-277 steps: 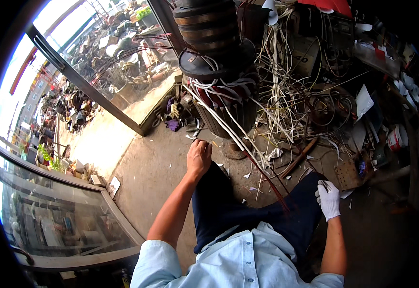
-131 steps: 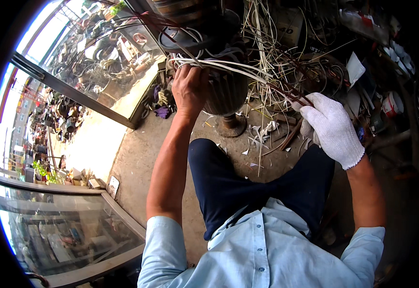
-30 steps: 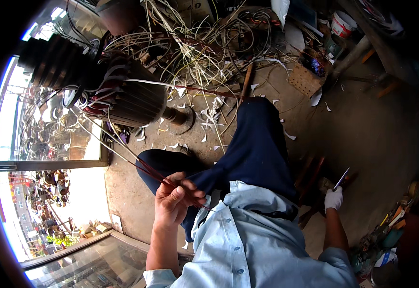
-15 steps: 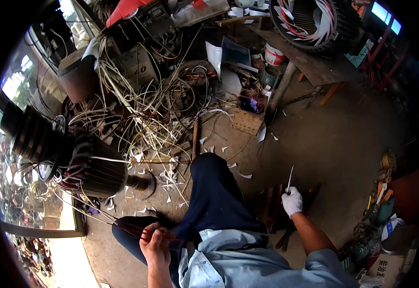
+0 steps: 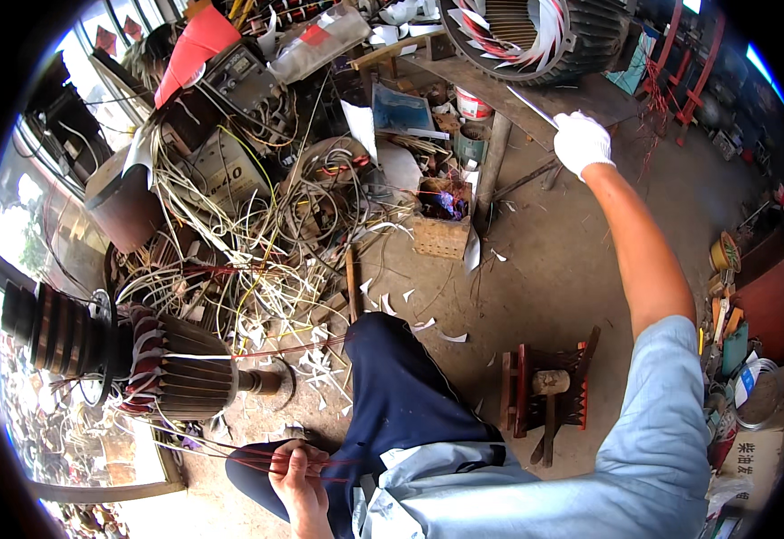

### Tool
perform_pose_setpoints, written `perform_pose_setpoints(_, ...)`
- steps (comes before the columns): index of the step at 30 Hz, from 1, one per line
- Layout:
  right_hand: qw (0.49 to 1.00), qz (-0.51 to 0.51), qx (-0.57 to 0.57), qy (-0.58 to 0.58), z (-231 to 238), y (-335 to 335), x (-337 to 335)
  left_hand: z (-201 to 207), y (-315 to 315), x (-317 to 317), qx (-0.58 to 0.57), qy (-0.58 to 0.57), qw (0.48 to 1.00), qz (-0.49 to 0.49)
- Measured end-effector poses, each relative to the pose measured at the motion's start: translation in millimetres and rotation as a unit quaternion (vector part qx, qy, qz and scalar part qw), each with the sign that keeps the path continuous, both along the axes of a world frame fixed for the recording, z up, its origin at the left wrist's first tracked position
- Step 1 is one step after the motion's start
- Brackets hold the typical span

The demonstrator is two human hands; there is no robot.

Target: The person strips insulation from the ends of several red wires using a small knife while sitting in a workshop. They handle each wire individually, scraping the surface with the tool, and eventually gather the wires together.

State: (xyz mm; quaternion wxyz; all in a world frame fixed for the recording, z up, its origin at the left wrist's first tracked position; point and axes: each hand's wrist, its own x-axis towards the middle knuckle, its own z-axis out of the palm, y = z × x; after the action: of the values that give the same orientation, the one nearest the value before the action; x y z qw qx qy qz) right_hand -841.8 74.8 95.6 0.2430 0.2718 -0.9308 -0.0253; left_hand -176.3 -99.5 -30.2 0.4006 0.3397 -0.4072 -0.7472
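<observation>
My bare left hand is closed in a pinch around several thin reddish-brown wires. It is over my left thigh. The wires run left to a wound motor rotor with dark slip rings and a shaft end. Raised far out to the right, my right hand wears a white knitted glove and is closed on a thin, pointed metal tool. The tool points up and left, toward the workbench; its exact kind is unclear. Beyond it a motor stator with red and white windings lies on the bench.
A mallet rests on a small red wooden stand at my right. Tangled pale wires cover the floor ahead, near a perforated wooden box. White paper scraps are scattered about. Tools and a carton line the right side.
My right hand has moved from beside the red stand forward and up toward the workbench with the pointed tool. The mallet now shows. My left hand still grips the wires; the view has shifted.
</observation>
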Motion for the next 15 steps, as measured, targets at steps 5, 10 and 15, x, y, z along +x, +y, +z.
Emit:
perform_pose_setpoints(5, 0.995, -0.068, 0.000, -0.074, -24.3, -4.8, -40.8, 0.6, 4.3, -3.4, 0.006, -0.010, 1.000, 0.013)
perform_pose_setpoints(10, 0.953, 0.120, -0.213, 0.181, -105.7, 16.8, 59.9, -7.0, -3.3, 9.7, -0.062, -0.048, 0.997, -0.010)
perform_pose_setpoints(15, 0.973, -0.043, -0.205, -0.094, -278.2, 148.1, 185.8, -2.4, -6.3, 10.7, -0.024, -0.047, 0.998, -0.046)
